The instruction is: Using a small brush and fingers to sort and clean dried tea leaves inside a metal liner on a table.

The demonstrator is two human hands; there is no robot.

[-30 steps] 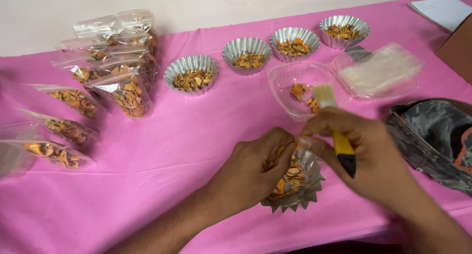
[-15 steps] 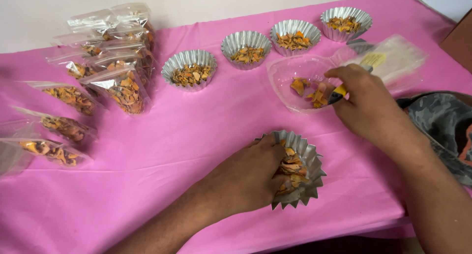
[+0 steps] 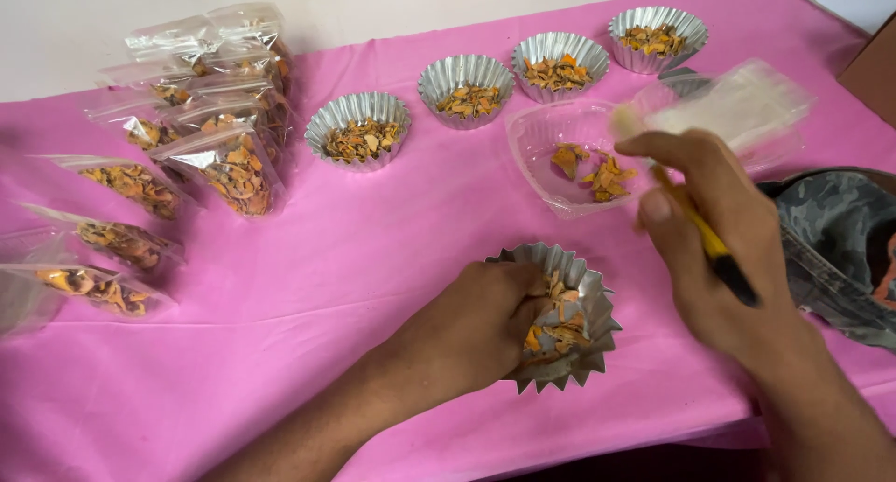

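Gripping the near side of a fluted foil cup (image 3: 569, 319), the left hand (image 3: 476, 323) has its fingers curled over the rim and into the orange and brown dried pieces inside. This cup sits on the pink-covered bench (image 3: 373, 258) near its front edge. The right hand (image 3: 719, 239) is closed around a brush with a yellow and black handle (image 3: 709, 244), its pale tip blurred above a clear plastic tray (image 3: 569, 155) that holds a few orange pieces.

Four more foil cups (image 3: 359, 132) of the same filling stand in a slanting row toward the far right corner, well apart from the held cup. Clear rectangular plastic bags (image 3: 224, 165) filled with the same pieces stand clustered at the far left, and flatter filled bags (image 3: 121, 239) lie along the left edge. A stack of empty clear bags (image 3: 747, 99) lies just beyond the tray. A camouflage-patterned cloth item (image 3: 831, 230) rests at the right edge.
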